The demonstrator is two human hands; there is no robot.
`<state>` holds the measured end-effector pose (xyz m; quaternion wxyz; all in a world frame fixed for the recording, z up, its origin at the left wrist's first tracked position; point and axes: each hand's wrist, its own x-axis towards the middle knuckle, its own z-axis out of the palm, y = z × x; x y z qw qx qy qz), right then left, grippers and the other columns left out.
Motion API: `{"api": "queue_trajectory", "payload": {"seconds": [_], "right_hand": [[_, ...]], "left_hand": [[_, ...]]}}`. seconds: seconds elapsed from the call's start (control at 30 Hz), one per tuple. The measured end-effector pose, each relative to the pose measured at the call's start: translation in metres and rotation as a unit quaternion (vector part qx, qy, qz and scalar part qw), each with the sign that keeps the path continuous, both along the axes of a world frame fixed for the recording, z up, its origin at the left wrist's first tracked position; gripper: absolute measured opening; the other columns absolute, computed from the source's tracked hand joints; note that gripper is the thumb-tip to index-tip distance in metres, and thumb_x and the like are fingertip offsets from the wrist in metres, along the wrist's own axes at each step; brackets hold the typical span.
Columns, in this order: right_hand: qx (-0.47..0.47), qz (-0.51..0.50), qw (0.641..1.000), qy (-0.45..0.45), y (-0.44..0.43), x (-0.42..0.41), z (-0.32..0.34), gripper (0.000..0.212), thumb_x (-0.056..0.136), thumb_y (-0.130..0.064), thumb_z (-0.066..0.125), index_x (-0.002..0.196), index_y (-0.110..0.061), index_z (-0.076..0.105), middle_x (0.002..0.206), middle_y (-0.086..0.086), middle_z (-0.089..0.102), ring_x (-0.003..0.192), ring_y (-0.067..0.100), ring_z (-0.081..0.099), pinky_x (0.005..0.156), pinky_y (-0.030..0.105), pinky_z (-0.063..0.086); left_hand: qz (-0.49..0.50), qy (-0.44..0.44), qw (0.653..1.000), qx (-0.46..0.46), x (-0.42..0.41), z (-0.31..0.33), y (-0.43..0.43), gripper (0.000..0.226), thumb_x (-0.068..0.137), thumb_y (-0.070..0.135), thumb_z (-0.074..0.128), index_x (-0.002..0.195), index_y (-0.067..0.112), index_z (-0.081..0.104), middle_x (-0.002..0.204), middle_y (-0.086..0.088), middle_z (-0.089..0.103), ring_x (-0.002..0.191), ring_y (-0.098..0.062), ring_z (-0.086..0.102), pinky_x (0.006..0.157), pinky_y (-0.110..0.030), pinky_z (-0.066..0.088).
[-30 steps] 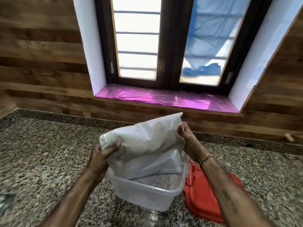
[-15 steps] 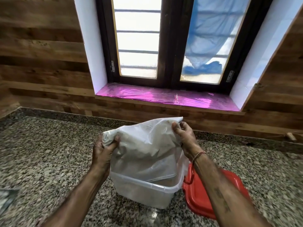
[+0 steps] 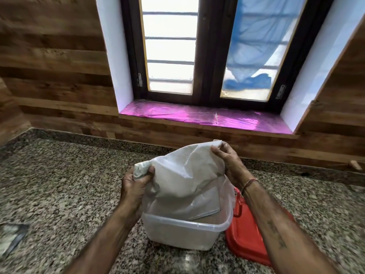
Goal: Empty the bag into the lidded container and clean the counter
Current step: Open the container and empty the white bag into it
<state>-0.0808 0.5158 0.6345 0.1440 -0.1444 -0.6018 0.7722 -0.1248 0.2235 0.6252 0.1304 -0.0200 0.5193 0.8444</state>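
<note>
A person is holding a white woven plastic bag (image 3: 183,175) over a clear plastic container (image 3: 181,234), which is standing on the speckled granite bench (image 3: 59,184) at the lower middle of the view. The bag's lower end is hanging down inside the container, sagging against its far and right walls. What lies in the bottom is too veiled by the plastic to tell.

The left hand (image 3: 134,186) is working at the bag's 9 o'clock side. Its grip is bunching a corner of the bag, with the thumb pressing across the front and the fingers curling behind. The right hand (image 3: 227,161) is working higher, at about 1 o'clock on the bag. Its grip is pinching the topmost corner between thumb and fingers, lifting that end above the other. A red thread (image 3: 249,182) is circling the right wrist.

A red lid (image 3: 246,240) with a clip handle is lying flat on the bench at the container's 3 o'clock, just beside it and partly under the right forearm. A grey scrap (image 3: 11,236) (blurred, possibly torn packaging) is lying well apart at 9 o'clock, by the frame's edge.

At 12 o'clock, a window sill (image 3: 197,117) covered in shiny pink film is running beneath a dark-framed window (image 3: 207,56), which is set into a wood-plank wall (image 3: 49,66).
</note>
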Motion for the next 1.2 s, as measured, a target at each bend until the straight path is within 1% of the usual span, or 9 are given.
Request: {"api": "queue_trajectory", "payload": {"seconds": [0.07, 0.17, 0.27, 0.5, 0.67, 0.9, 1.0, 1.1, 1.2], "right_hand": [[0.018, -0.018, 1.000, -0.004, 0.002, 0.004, 0.001, 0.046, 0.091, -0.025, 0.076, 0.133, -0.017, 0.059, 0.123, 0.005, 0.067, 0.103, 0.016, 0.067, 0.080, 0.030, 0.058], [0.046, -0.029, 0.999, -0.009, 0.008, 0.011, 0.001, 0.039, 0.092, -0.025, 0.075, 0.127, -0.023, 0.057, 0.117, 0.001, 0.063, 0.097, 0.015, 0.063, 0.064, 0.026, 0.054], [0.049, -0.034, 0.998, -0.015, 0.017, 0.015, 0.005, 0.033, 0.091, -0.015, 0.074, 0.115, -0.026, 0.054, 0.101, -0.003, 0.061, 0.085, 0.015, 0.059, 0.057, 0.026, 0.049], [0.078, 0.025, 0.996, -0.028, 0.020, 0.012, 0.019, 0.053, 0.088, -0.003, 0.075, 0.135, -0.019, 0.058, 0.111, 0.008, 0.068, 0.100, 0.020, 0.066, 0.069, 0.027, 0.056], [0.086, -0.004, 0.996, 0.011, 0.031, 0.017, 0.025, 0.040, 0.083, 0.001, 0.078, 0.118, -0.015, 0.064, 0.081, -0.006, 0.073, 0.087, 0.018, 0.065, 0.072, 0.030, 0.054], [0.133, 0.036, 0.990, -0.004, 0.036, 0.021, 0.030, 0.078, 0.049, -0.058, 0.097, 0.109, -0.021, 0.063, 0.086, -0.001, 0.064, 0.081, 0.009, 0.064, 0.067, 0.026, 0.054], [0.182, 0.013, 0.983, -0.017, 0.033, 0.018, 0.032, 0.070, 0.055, -0.070, 0.089, 0.103, -0.024, 0.068, 0.096, 0.006, 0.061, 0.089, 0.015, 0.060, 0.073, 0.032, 0.049], [0.222, 0.027, 0.974, -0.038, 0.034, 0.018, 0.040, 0.051, 0.073, -0.056, 0.086, 0.109, -0.022, 0.075, 0.110, 0.010, 0.071, 0.099, 0.019, 0.064, 0.086, 0.042, 0.052], [0.267, 0.054, 0.961, -0.052, 0.039, 0.016, 0.049, 0.046, 0.072, -0.045, 0.088, 0.104, -0.013, 0.078, 0.096, 0.005, 0.075, 0.094, 0.016, 0.067, 0.086, 0.037, 0.056]], "left_hand": [[-0.016, -0.002, 1.000, -0.001, -0.007, 0.005, 0.001, 0.047, 0.073, 0.017, 0.082, 0.117, 0.006, 0.068, 0.093, -0.005, 0.074, 0.086, -0.022, 0.067, 0.055, -0.030, 0.059], [-0.006, 0.033, 0.999, -0.019, -0.017, 0.010, 0.000, 0.016, 0.080, 0.009, 0.079, 0.094, 0.016, 0.072, 0.078, 0.004, 0.076, 0.072, -0.013, 0.068, 0.054, -0.025, 0.058], [-0.002, 0.092, 0.995, -0.045, -0.026, 0.015, -0.001, 0.019, 0.074, 0.011, 0.083, 0.089, 0.019, 0.075, 0.084, 0.002, 0.076, 0.078, -0.014, 0.067, 0.066, -0.028, 0.059], [0.009, 0.136, 0.985, -0.107, -0.035, 0.011, -0.011, 0.017, 0.071, 0.018, 0.086, 0.085, 0.018, 0.076, 0.088, -0.003, 0.074, 0.081, -0.016, 0.064, 0.069, -0.028, 0.055], [0.039, 0.161, 0.977, -0.131, -0.040, 0.012, -0.020, 0.014, 0.083, 0.009, 0.080, 0.081, 0.018, 0.070, 0.078, 0.003, 0.069, 0.074, -0.010, 0.059, 0.062, -0.017, 0.051], [0.027, 0.204, 0.963, -0.177, -0.036, 0.020, -0.023, 0.010, 0.086, 0.005, 0.078, 0.091, 0.014, 0.075, 0.088, -0.004, 0.075, 0.079, -0.014, 0.065, 0.070, -0.027, 0.054], [0.025, 0.208, 0.961, -0.179, -0.037, 0.023, -0.023, 0.008, 0.085, 0.006, 0.078, 0.085, 0.011, 0.072, 0.077, 0.006, 0.071, 0.074, -0.011, 0.061, 0.065, -0.021, 0.050], [0.009, 0.212, 0.959, -0.187, -0.037, 0.026, -0.024, 0.010, 0.087, 0.005, 0.077, 0.082, 0.011, 0.071, 0.071, 0.011, 0.070, 0.070, -0.007, 0.058, 0.062, -0.021, 0.047], [0.002, 0.233, 0.951, -0.202, -0.033, 0.031, -0.024, 0.012, 0.087, 0.003, 0.076, 0.080, 0.011, 0.070, 0.069, 0.011, 0.068, 0.065, -0.002, 0.057, 0.059, -0.016, 0.046]]}}
